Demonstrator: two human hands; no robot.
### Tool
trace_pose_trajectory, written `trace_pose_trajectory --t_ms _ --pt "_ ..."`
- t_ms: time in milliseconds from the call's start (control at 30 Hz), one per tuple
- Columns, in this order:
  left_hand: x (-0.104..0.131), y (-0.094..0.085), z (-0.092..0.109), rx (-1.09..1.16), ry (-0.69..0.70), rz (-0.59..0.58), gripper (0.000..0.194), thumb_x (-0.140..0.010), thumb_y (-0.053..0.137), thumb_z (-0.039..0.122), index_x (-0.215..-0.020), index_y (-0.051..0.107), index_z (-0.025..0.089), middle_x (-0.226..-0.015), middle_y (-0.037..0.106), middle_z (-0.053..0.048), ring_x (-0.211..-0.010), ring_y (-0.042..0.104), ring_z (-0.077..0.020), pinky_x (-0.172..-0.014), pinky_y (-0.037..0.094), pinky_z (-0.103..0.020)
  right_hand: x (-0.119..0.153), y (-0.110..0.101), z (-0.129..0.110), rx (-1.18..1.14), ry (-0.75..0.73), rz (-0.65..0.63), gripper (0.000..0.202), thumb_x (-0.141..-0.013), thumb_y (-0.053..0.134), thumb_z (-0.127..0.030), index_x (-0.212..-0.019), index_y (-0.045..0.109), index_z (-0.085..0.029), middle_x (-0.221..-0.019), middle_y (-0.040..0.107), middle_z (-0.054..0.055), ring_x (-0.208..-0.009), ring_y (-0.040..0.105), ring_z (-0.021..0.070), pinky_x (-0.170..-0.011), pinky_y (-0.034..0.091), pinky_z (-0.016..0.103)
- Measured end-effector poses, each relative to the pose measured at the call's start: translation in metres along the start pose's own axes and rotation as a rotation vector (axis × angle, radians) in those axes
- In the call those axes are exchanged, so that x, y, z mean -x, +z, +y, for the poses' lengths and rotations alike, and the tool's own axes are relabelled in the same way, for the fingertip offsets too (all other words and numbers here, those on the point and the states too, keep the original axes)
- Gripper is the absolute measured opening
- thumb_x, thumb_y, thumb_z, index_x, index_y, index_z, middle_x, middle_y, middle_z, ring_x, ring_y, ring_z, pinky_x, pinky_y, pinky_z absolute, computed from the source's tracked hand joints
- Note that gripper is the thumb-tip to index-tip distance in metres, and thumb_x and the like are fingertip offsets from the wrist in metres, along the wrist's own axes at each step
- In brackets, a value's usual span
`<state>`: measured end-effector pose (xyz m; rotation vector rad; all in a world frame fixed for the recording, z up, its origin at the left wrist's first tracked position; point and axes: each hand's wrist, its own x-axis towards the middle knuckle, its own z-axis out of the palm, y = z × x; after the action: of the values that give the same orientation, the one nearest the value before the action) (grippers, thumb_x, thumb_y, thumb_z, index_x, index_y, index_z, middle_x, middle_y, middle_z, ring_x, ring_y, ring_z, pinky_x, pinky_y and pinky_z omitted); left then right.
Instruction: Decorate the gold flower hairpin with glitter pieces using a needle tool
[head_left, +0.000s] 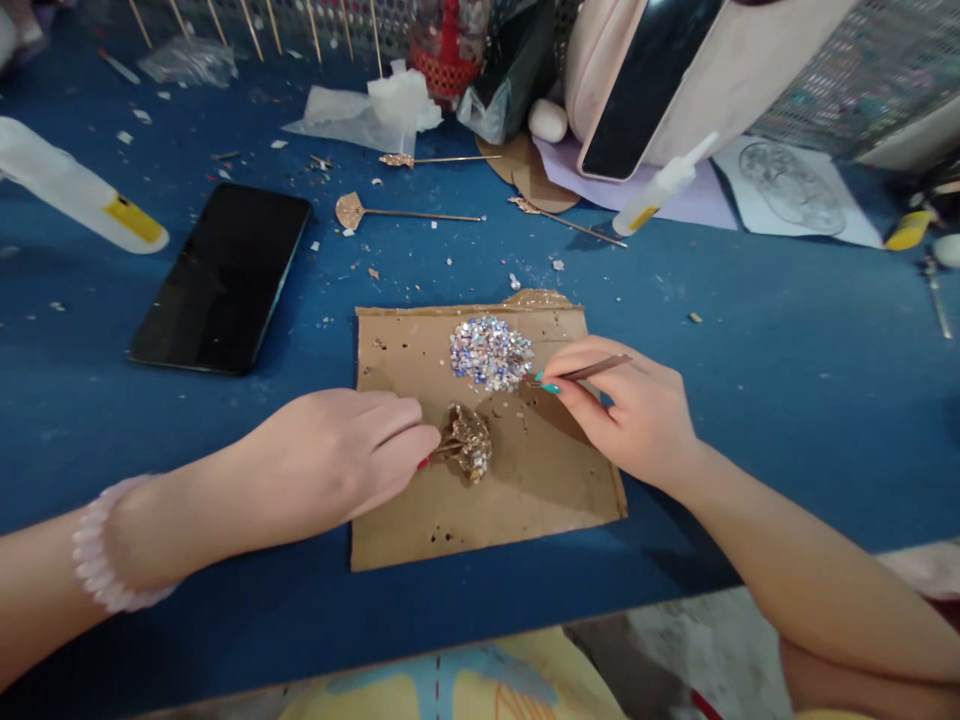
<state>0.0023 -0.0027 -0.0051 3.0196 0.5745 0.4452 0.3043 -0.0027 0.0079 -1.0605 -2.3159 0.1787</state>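
My left hand point(360, 450) pinches the thin stems of a gold, glittery flower-shaped ornament point(471, 445), held over a piece of brown cardboard point(420, 535). A few shiny stones show on the ornament's right side. Between the fingertips of my right hand point(630, 410) is a slim brown tool point(600, 367), its tip end hidden near the fingers. Those fingertips are at the right edge of a pile of small sparkling rhinestones point(491, 353), which lies on the upper part of the cardboard, above the ornament.
A black phone point(225, 280) and a white glue bottle point(82, 190) lie at the left. Behind the cardboard are gold sticks with decorated ends point(420, 214), another glue bottle point(660, 195), plastic scraps and a second phone point(649, 85) leaning on a pale case.
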Motion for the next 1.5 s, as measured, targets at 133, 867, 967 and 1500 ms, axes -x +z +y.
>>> trace_pose_trajectory --t_ms 133,867,967,1500 --pt "0.0 0.0 0.0 -0.002 0.003 0.003 0.027 -0.105 0.039 0.015 -0.099 0.066 0.015 -0.082 0.066 -0.004 -0.063 0.057 -0.0167 -0.057 0.043 -0.032 0.0 0.0 0.0 0.025 -0.001 0.003 0.018 -0.1 0.057 -0.012 -0.093 0.07 -0.023 -0.094 0.08 0.005 -0.085 0.077 0.019 -0.078 0.064 0.033" --pt "-0.002 -0.001 0.0 0.009 0.002 0.009 0.027 -0.106 0.039 0.016 -0.098 0.065 0.015 -0.079 0.064 -0.003 -0.062 0.055 -0.0181 -0.055 0.042 -0.034 -0.002 0.002 -0.006 -0.152 -0.056 0.024 0.015 -0.097 0.065 -0.011 -0.09 0.07 -0.023 -0.087 0.08 0.002 -0.083 0.078 0.0161 -0.078 0.066 0.026" --pt "-0.002 -0.001 0.001 0.013 0.0 0.011 0.027 -0.106 0.039 0.015 -0.098 0.065 0.015 -0.079 0.064 -0.003 -0.061 0.055 -0.0184 -0.055 0.042 -0.034 -0.001 0.002 -0.008 -0.166 -0.046 -0.013 0.013 -0.098 0.066 -0.014 -0.092 0.072 -0.023 -0.089 0.081 0.002 -0.083 0.079 0.016 -0.078 0.066 0.026" --pt "-0.003 -0.002 0.002 0.026 -0.011 0.017 0.029 -0.106 0.04 0.014 -0.096 0.067 0.016 -0.074 0.06 -0.002 -0.058 0.054 -0.0188 -0.053 0.04 -0.034 0.001 0.002 -0.007 -0.118 -0.057 -0.011 0.009 -0.098 0.068 -0.016 -0.094 0.075 -0.02 -0.093 0.082 0.005 -0.085 0.08 0.0159 -0.08 0.067 0.026"
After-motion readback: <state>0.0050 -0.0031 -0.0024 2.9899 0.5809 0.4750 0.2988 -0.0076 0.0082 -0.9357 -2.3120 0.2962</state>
